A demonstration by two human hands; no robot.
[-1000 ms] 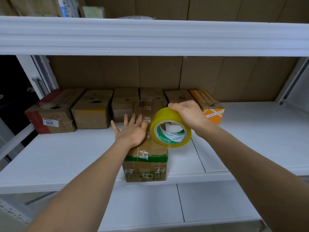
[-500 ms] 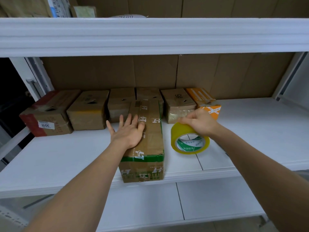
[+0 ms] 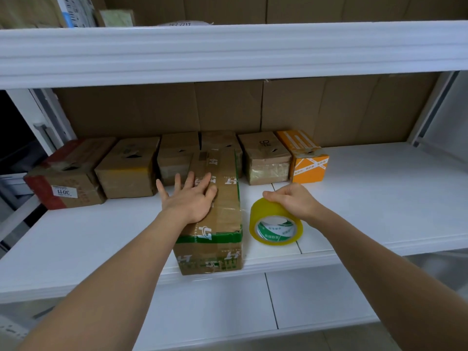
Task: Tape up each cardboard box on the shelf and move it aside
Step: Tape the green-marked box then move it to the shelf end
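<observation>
i see the left hand (image 3: 193, 200) pressed flat, fingers spread, steadying the long box (image 3: 215, 214) at the shelf (image 3: 379, 198) edge, while just right of it the right hand (image 3: 291, 201) grips the tape roll (image 3: 275, 225), parked upright within reach.

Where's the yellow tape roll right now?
In the head view the yellow tape roll stands on the white shelf, just right of the long box, with the right hand gripping its top.
</observation>
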